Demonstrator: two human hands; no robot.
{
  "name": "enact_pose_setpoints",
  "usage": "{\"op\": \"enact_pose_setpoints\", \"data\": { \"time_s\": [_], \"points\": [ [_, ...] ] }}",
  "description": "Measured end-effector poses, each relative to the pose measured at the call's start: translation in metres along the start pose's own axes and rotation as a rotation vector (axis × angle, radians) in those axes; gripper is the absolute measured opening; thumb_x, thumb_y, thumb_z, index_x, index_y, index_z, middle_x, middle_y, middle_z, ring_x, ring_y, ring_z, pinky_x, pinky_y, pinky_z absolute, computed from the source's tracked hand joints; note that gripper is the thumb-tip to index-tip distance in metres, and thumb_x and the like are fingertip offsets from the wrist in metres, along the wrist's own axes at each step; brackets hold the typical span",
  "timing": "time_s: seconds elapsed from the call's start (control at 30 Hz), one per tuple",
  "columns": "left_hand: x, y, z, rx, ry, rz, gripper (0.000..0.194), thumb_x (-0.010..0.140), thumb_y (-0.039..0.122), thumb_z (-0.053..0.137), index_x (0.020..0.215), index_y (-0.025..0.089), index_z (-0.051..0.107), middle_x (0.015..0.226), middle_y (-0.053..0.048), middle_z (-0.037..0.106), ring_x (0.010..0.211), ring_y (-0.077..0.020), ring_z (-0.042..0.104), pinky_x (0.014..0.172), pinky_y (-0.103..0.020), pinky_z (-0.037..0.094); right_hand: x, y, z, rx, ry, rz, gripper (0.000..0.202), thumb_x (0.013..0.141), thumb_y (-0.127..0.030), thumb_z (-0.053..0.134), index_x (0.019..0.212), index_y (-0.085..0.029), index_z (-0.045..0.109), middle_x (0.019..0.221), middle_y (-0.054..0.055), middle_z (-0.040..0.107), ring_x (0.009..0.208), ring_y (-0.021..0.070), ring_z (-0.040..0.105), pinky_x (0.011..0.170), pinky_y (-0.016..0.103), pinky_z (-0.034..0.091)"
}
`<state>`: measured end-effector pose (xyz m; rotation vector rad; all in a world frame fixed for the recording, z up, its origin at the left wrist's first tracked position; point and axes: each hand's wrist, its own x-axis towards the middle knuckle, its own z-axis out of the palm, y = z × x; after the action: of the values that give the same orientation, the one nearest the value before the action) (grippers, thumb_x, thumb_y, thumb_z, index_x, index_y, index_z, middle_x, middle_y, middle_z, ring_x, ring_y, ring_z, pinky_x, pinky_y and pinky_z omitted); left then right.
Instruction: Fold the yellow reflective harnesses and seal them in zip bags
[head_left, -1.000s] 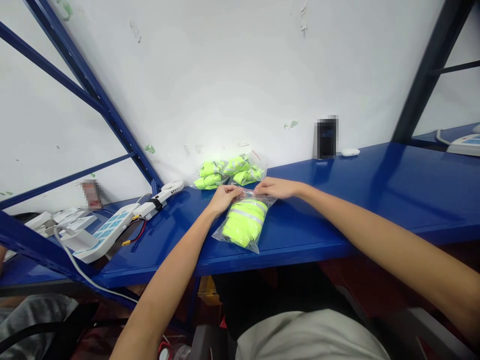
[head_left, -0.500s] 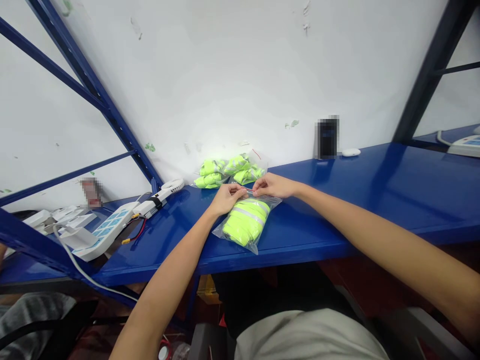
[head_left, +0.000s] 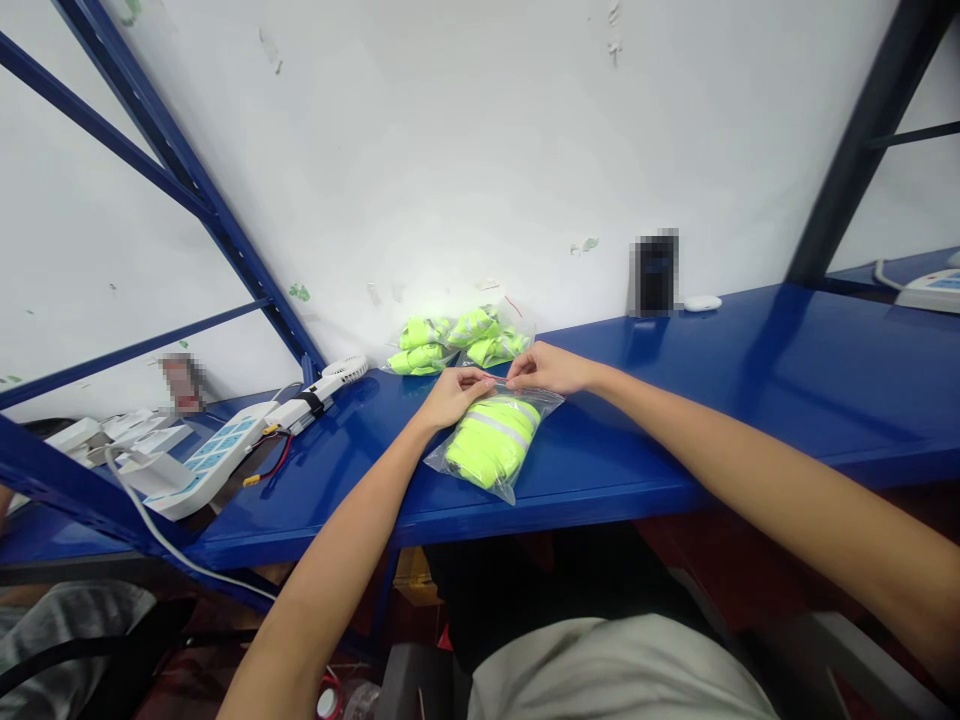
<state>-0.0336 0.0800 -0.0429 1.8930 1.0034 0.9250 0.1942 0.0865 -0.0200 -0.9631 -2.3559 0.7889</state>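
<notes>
A clear plastic bag (head_left: pixel 491 440) with a folded neon-yellow vest and grey reflective strips inside lies on the blue table (head_left: pixel 600 450), near its front edge. My left hand (head_left: pixel 455 394) pinches the bag's top edge at its left part. Close beside it, my right hand (head_left: pixel 546 369) pinches the same edge further right, thumb and fingertips together. A thin red line shows along the edge between the fingertips. Behind my hands, several bagged neon-yellow bundles (head_left: pixel 424 343) rest against the wall.
At the left are a white power strip (head_left: pixel 217 465), a small white fan (head_left: pixel 346 370), cables and a blue rack post (head_left: pixel 187 180). A blurred dark object (head_left: pixel 654 275) and a white case (head_left: pixel 703 303) stand at the back right. A person's grey-clad leg (head_left: pixel 75 640) shows lower left.
My right hand has shifted very slightly along the bag's top edge, and both hands still pinch it. The bag lies in nearly the same place.
</notes>
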Motion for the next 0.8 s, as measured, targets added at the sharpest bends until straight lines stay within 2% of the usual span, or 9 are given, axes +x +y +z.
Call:
{"op": "enact_pose_setpoints", "data": {
  "time_s": [0.33, 0.6, 0.8],
  "points": [
    [0.0016, -0.0008, -0.0033, 0.047, 0.039, 0.038, 0.035, 0.076, 0.048, 0.073, 0.081, 0.013, 0.067, 0.079, -0.009, 0.074, 0.076, -0.0207, 0.07, 0.073, -0.032, 0.053, 0.0005, -0.0019, 0.002, 0.032, 0.044, 0.013, 0.024, 0.076, -0.033, 0.069, 0.087, -0.013, 0.076, 0.081, 0.006, 0.074, 0.073, 0.0169, 0.06, 0.066, 0.027, 0.043],
    [-0.0028, 0.0039, -0.0024, 0.096, 0.027, 0.064, 0.038, 0.081, 0.049, 0.068, 0.092, 0.012, 0.073, 0.086, -0.01, 0.076, 0.078, -0.0208, 0.069, 0.072, -0.03, 0.052, 0.0011, -0.0003, 0.0011, 0.057, 0.078, 0.051, 0.024, 0.072, -0.034, 0.073, 0.085, -0.014, 0.077, 0.08, 0.006, 0.074, 0.074, 0.0176, 0.062, 0.066, 0.027, 0.044],
    [-0.0024, 0.0027, -0.0029, 0.129, 0.024, 0.098, 0.039, 0.084, 0.049, 0.063, 0.093, 0.014, 0.075, 0.085, -0.007, 0.075, 0.074, -0.0185, 0.065, 0.069, -0.028, 0.049, 0.0024, 0.0019, 0.0008, 0.102, 0.087, 0.083, 0.023, 0.068, -0.032, 0.077, 0.083, -0.015, 0.078, 0.079, 0.005, 0.074, 0.076, 0.0185, 0.062, 0.068, 0.028, 0.046]
  ]
}}
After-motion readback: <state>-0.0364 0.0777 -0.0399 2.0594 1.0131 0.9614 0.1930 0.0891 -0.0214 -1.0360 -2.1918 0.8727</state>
